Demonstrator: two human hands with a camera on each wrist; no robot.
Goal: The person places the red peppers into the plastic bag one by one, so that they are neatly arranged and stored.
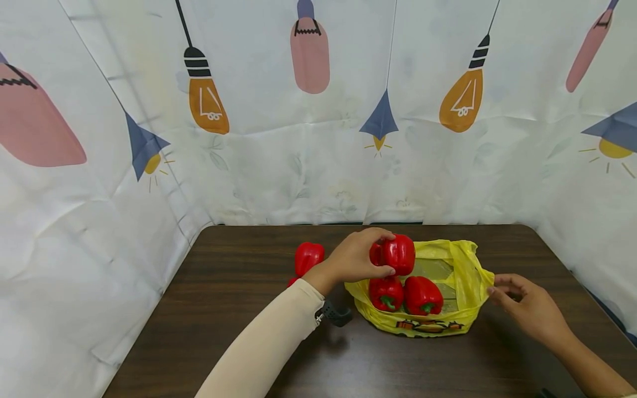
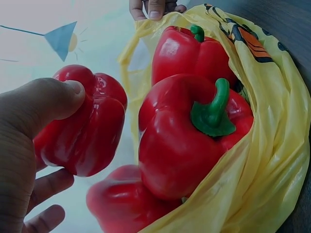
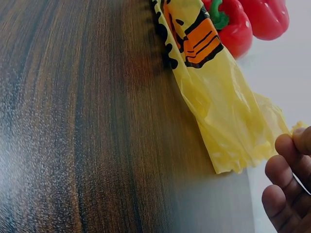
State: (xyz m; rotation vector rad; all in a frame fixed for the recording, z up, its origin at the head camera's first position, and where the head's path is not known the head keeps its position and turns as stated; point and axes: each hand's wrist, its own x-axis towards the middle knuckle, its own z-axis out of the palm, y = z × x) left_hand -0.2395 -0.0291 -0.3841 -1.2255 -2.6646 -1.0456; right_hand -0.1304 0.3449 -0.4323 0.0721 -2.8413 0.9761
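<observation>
Near the middle of the dark wooden counter (image 1: pixel 239 309), toward its far edge, the left hand (image 1: pixel 355 257) holds a red bell pepper (image 1: pixel 398 254) above the open mouth of a yellow plastic bag (image 1: pixel 465 276), thumb and fingers (image 2: pixel 58 104) curled round it. The right hand (image 1: pixel 530 307) pinches the bag's rim on the side toward the counter's right edge, holding the mouth open.

Two more bell peppers (image 1: pixel 405 294) already lie inside, stems (image 2: pixel 214 109) up, and take up much of the room. As I judge it, the held pepper could land on them and roll back out over the low near rim. The thin film could also slip from the right hand's pinch and let the mouth sag shut.

Another red pepper (image 1: pixel 308 257) sits on the counter just left of the left hand, outside the bag. A printed curtain (image 1: pixel 318 110) with lamp drawings closes off the far and side edges.
</observation>
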